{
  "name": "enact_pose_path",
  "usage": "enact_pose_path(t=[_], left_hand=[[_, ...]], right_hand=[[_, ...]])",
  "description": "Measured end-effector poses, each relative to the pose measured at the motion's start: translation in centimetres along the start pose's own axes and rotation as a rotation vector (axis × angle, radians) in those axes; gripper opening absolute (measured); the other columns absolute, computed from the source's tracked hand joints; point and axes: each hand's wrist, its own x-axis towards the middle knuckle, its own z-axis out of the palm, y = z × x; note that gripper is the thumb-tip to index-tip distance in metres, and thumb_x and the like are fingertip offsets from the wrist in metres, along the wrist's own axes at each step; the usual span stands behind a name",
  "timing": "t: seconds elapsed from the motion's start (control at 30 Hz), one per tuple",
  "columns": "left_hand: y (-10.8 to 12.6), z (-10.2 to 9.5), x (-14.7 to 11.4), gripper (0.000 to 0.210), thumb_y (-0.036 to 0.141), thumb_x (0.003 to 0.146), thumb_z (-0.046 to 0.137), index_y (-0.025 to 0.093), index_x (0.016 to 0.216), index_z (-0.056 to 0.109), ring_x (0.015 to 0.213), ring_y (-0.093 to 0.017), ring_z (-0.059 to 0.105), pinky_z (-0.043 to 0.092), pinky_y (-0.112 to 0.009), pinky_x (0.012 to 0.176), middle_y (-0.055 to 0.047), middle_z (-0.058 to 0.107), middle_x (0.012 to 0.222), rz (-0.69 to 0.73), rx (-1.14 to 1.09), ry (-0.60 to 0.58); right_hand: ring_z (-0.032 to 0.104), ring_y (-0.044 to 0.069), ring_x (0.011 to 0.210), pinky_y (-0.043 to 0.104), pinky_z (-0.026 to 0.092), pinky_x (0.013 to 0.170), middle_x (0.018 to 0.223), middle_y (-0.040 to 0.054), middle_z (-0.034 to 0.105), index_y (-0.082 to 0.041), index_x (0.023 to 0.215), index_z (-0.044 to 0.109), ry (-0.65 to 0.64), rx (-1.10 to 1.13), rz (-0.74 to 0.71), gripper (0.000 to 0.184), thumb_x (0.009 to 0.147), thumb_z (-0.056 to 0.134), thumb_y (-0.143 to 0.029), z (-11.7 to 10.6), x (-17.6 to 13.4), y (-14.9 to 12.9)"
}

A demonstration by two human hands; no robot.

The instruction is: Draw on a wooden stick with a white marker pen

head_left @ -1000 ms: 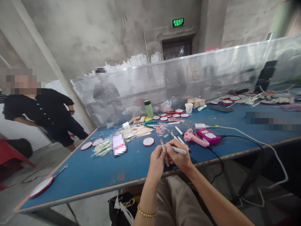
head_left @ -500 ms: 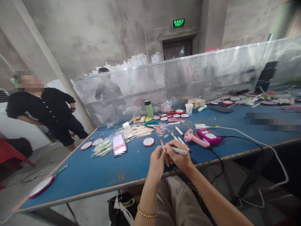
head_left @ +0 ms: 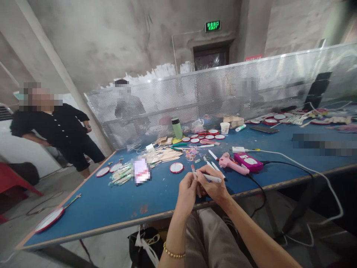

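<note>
Near the table's front edge, my left hand [head_left: 187,189] is closed around a wooden craft stick [head_left: 193,169], its upper end reddish. My right hand [head_left: 214,188] grips a white marker pen [head_left: 213,178] and meets the left at the stick. The pen's tip is hidden by the fingers. Just beyond lie more white pens [head_left: 213,155] and a pink glue gun [head_left: 232,163]. A round, red-rimmed white disc [head_left: 176,168] rests to the left of the hands.
A phone [head_left: 141,171], a pile of craft sticks [head_left: 167,154] and colourful rubber bands [head_left: 192,153] lie on the blue table [head_left: 117,208]. A green bottle [head_left: 176,128] and paper cup [head_left: 224,128] stand behind. Cables run right from a purple box [head_left: 248,162]. A person [head_left: 61,128] stands left.
Both hands stay almost in place on the stick and the pen. The view has shifted slightly, and the person at the left has moved a little.
</note>
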Motion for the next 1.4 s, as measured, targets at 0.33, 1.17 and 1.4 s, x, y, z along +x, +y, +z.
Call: enact_pose_path(t=[0.33, 1.17, 1.4], left_hand=[[0.05, 0.05, 0.05, 0.038, 0.054, 0.077, 0.062, 0.016, 0.076, 0.057, 0.045, -0.008, 0.047, 0.039, -0.02, 0.046, 0.005, 0.051, 0.054, -0.005, 0.009, 0.003], [-0.22, -0.12, 0.02, 0.04, 0.055, 0.079, 0.06, 0.015, 0.079, 0.056, 0.048, -0.008, 0.047, 0.042, -0.02, 0.048, 0.004, 0.052, 0.061, 0.0, 0.01, -0.002], [0.15, -0.08, -0.04, 0.041, 0.056, 0.077, 0.061, 0.015, 0.078, 0.058, 0.051, -0.009, 0.048, 0.042, -0.02, 0.049, 0.003, 0.053, 0.062, -0.002, 0.018, 0.005]], right_hand=[[0.05, 0.009, 0.042, 0.019, 0.04, 0.043, 0.051, -0.0035, 0.055, -0.02, 0.064, 0.058, 0.011, -0.019, -0.023, 0.022, 0.085, 0.053, -0.027, -0.04, 0.0, -0.05], [0.05, 0.009, 0.042, 0.018, 0.041, 0.044, 0.05, -0.0039, 0.055, -0.019, 0.064, 0.057, 0.041, -0.049, -0.044, 0.023, 0.085, 0.052, -0.026, 0.05, -0.02, 0.03], [0.048, 0.008, 0.041, 0.018, 0.039, 0.043, 0.05, -0.0044, 0.053, -0.019, 0.064, 0.057, 0.063, -0.063, -0.069, 0.022, 0.085, 0.051, -0.025, 0.16, -0.09, 0.21]])
